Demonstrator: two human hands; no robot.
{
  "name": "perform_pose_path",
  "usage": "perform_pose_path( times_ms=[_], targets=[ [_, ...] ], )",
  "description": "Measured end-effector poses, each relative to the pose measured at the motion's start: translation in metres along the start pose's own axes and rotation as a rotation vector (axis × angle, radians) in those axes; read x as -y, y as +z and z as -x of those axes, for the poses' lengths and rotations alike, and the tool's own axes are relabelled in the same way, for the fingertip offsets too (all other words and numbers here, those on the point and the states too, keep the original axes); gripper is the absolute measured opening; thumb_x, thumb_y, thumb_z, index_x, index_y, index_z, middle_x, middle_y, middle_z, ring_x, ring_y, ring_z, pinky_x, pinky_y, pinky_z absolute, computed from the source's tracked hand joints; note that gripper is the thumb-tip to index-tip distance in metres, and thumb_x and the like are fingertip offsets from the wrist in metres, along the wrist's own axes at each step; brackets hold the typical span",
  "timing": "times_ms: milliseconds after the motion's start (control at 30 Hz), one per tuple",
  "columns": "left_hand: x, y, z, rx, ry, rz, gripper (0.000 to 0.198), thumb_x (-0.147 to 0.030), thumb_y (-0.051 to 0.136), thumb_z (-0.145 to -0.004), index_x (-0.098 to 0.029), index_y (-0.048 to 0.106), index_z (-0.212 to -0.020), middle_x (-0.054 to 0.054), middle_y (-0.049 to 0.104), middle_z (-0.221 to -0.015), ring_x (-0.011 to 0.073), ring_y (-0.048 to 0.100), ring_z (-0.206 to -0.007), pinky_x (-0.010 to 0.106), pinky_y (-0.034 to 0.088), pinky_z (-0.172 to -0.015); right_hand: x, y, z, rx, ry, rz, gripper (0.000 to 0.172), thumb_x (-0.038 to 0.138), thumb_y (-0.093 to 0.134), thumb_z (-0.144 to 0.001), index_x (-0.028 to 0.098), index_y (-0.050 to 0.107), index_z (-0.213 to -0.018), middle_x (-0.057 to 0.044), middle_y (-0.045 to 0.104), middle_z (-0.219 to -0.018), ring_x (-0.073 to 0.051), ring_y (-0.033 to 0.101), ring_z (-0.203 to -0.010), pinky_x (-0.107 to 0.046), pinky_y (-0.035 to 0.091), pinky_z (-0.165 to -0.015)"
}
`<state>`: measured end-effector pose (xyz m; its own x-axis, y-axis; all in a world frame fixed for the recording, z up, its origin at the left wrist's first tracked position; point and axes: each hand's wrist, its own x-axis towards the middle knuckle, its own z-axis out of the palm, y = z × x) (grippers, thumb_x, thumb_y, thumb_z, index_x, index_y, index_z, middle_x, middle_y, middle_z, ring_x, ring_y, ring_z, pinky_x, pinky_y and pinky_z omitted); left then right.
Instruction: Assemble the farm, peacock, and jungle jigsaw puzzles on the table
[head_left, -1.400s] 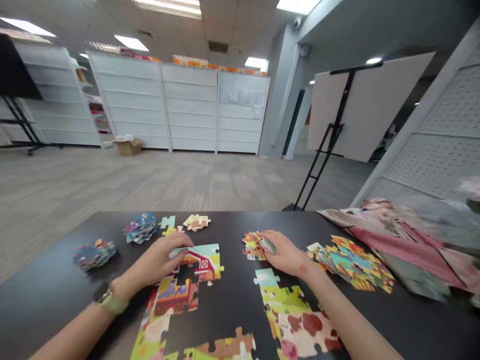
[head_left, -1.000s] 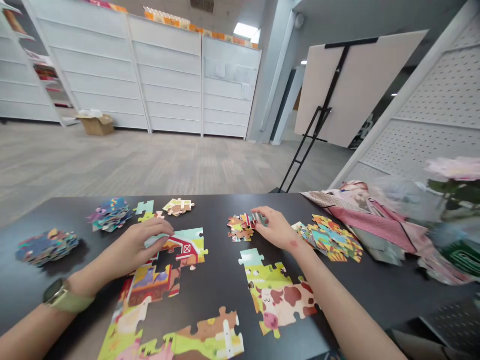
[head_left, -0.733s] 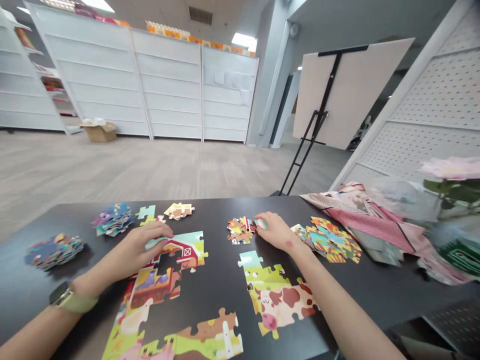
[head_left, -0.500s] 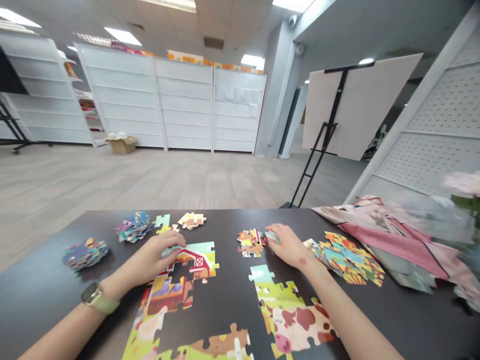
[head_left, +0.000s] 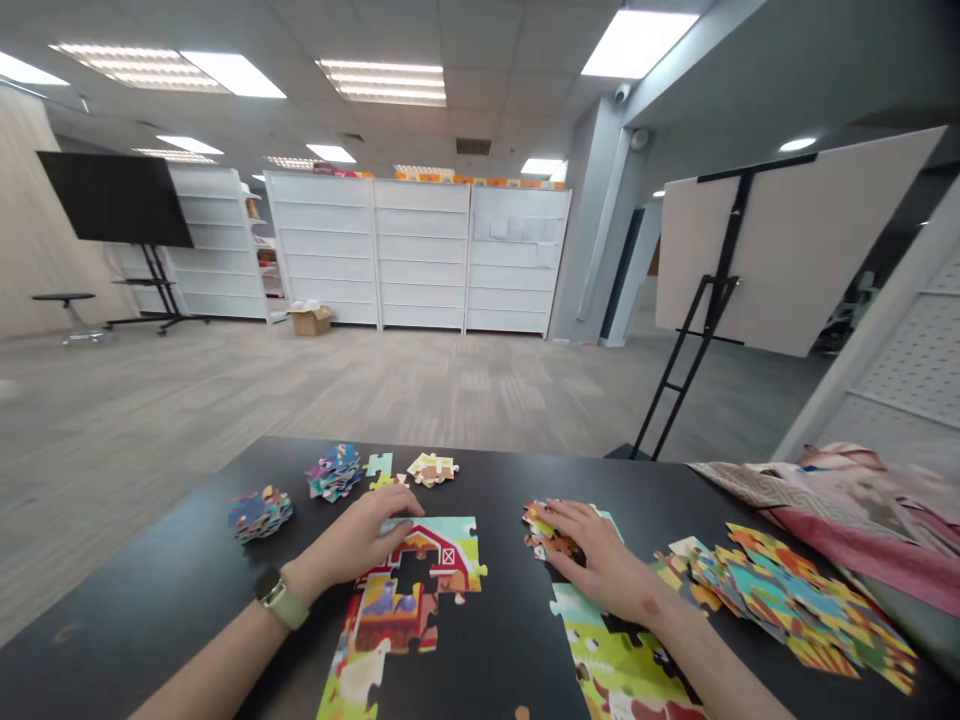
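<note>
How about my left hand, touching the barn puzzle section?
Touching. In the head view the left hand rests fingertips on the barn puzzle section.

head view | riding on the person's head, looking forward and down | left hand (head_left: 358, 545) and right hand (head_left: 604, 562) lying close below on black table (head_left: 150, 610)

Black desk (head_left: 150, 610): part-built barn section (head_left: 442, 555) centre, cow section (head_left: 622, 670) at near edge, two stacks (head_left: 335, 470) far left, loose pile (head_left: 795, 600) and cloth (head_left: 862, 520) right.
</note>
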<state>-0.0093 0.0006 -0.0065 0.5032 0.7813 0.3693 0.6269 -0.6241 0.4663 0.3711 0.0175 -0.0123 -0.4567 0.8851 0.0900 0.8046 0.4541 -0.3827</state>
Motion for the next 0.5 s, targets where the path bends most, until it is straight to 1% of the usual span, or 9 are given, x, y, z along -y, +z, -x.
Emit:
perform_pose_path(
  times_ms=[67, 133, 200, 233, 267, 300, 400, 433, 500],
  targets=[
    [-0.001, 0.000, 0.000, -0.004, -0.003, -0.001, 0.014, -0.022, 0.051, -0.099, -0.022, 0.064, -0.105, 0.005, 0.067, -0.105, 0.0226, 0.061, -0.103, 0.036, 0.046, -0.095, 0.000, -0.002, 0.000, 0.008, 0.021, 0.021, 0.050, 0.045, 0.053, -0.092, 0.028, 0.058, -0.139, -0.010, 0.050, -0.152, -0.032, 0.037, -0.144, -0.057, 0.031, -0.114],
    [-0.001, -0.001, 0.000, -0.004, -0.003, -0.002, 0.014, -0.022, 0.051, -0.099, -0.022, 0.065, -0.103, 0.005, 0.067, -0.104, 0.0225, 0.061, -0.101, 0.036, 0.047, -0.094, -0.001, -0.006, 0.000, -0.028, 0.033, 0.042, 0.039, 0.045, 0.056, -0.090, 0.026, 0.067, -0.123, -0.011, 0.054, -0.149, -0.033, 0.040, -0.141, -0.057, 0.034, -0.111],
    [-0.002, -0.001, 0.000, -0.006, -0.003, -0.004, 0.014, -0.022, 0.051, -0.099, -0.021, 0.065, -0.102, 0.005, 0.067, -0.102, 0.0222, 0.062, -0.099, 0.035, 0.048, -0.092, -0.002, -0.010, 0.000, -0.063, 0.047, 0.060, 0.027, 0.045, 0.060, -0.087, 0.023, 0.070, -0.100, -0.013, 0.058, -0.144, -0.034, 0.043, -0.138, -0.056, 0.037, -0.107],
    [-0.002, -0.001, 0.000, -0.007, -0.002, -0.006, 0.014, -0.022, 0.051, -0.099, -0.021, 0.065, -0.101, 0.005, 0.067, -0.102, 0.0220, 0.062, -0.098, 0.035, 0.048, -0.092, -0.002, -0.012, 0.001, -0.072, 0.053, 0.064, 0.024, 0.044, 0.062, -0.086, 0.023, 0.069, -0.095, -0.014, 0.059, -0.141, -0.035, 0.044, -0.137, -0.055, 0.038, -0.106],
    [-0.002, -0.001, 0.000, -0.007, -0.002, -0.009, 0.014, -0.022, 0.051, -0.099, -0.021, 0.065, -0.101, 0.005, 0.067, -0.102, 0.0219, 0.062, -0.097, 0.035, 0.048, -0.091, -0.002, -0.013, 0.001, -0.072, 0.054, 0.062, 0.024, 0.043, 0.063, -0.084, 0.022, 0.068, -0.095, -0.014, 0.061, -0.139, -0.035, 0.046, -0.135, -0.055, 0.038, -0.106],
    [-0.003, -0.001, 0.000, -0.007, -0.001, -0.011, 0.014, -0.022, 0.051, -0.099, -0.021, 0.065, -0.102, 0.005, 0.067, -0.101, 0.0219, 0.062, -0.097, 0.035, 0.048, -0.091, -0.001, -0.014, 0.002, -0.067, 0.053, 0.055, 0.026, 0.041, 0.064, -0.083, 0.022, 0.068, -0.101, -0.015, 0.062, -0.137, -0.034, 0.048, -0.133, -0.054, 0.038, -0.106],
    [-0.003, -0.001, 0.000, -0.003, 0.006, -0.016, 0.014, -0.022, 0.052, -0.098, -0.021, 0.065, -0.101, 0.005, 0.067, -0.100, 0.0220, 0.062, -0.097, 0.034, 0.049, -0.090, -0.002, -0.014, 0.004, -0.052, 0.016, 0.030, 0.045, 0.029, 0.061, -0.079, 0.023, 0.063, -0.124, -0.014, 0.064, -0.133, -0.033, 0.051, -0.129, -0.052, 0.038, -0.107],
    [-0.003, -0.002, 0.000, -0.003, 0.009, -0.017, 0.014, -0.021, 0.052, -0.098, -0.021, 0.065, -0.101, 0.005, 0.067, -0.100, 0.0219, 0.062, -0.097, 0.034, 0.049, -0.090, -0.003, -0.014, 0.004, -0.051, 0.001, 0.029, 0.049, 0.026, 0.059, -0.078, 0.023, 0.062, -0.127, -0.014, 0.064, -0.133, -0.033, 0.052, -0.128, -0.052, 0.038, -0.107],
    [-0.003, -0.002, -0.001, -0.003, 0.012, -0.018, 0.014, -0.020, 0.052, -0.098, -0.021, 0.065, -0.101, 0.005, 0.067, -0.100, 0.0218, 0.062, -0.097, 0.034, 0.048, -0.091, -0.005, -0.013, 0.005, -0.053, -0.020, 0.034, 0.050, 0.022, 0.057, -0.077, 0.024, 0.063, -0.126, -0.012, 0.065, -0.132, -0.032, 0.053, -0.127, -0.050, 0.039, -0.107]
  ],
)
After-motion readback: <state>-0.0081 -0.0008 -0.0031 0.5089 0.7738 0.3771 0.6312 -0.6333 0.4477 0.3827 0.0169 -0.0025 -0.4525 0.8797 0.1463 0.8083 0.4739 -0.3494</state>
